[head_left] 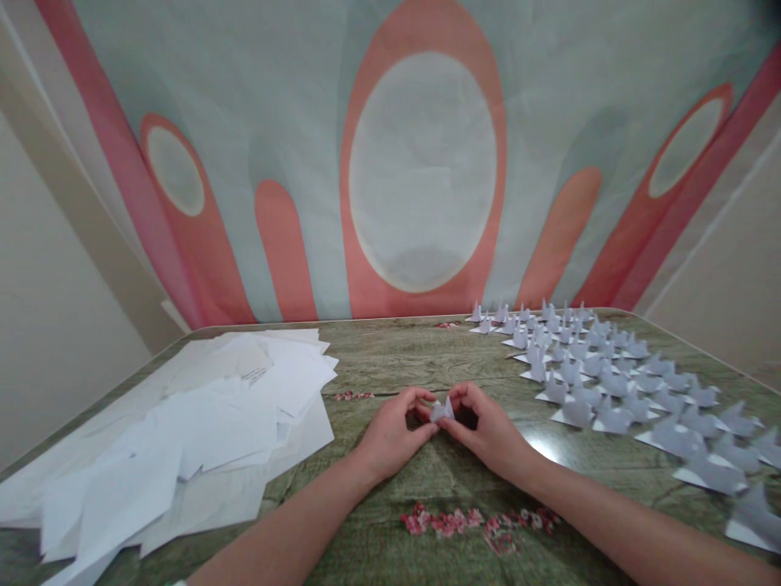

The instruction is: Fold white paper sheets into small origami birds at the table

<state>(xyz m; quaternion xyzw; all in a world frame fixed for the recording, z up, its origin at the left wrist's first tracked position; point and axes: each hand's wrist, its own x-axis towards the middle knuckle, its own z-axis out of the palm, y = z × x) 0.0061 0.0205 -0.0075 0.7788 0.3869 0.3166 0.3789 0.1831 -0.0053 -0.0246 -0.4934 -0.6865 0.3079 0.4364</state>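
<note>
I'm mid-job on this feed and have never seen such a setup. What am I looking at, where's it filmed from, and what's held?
There's no machine here: a person works bare-handed. This single picture comes from a camera worn on the head, looking forward and down. On the table, loose paper sheets lie heaped at the left, and many folded paper figures stand at the right. Between them, the left hand and right hand together hold one small folded paper piece.
</note>
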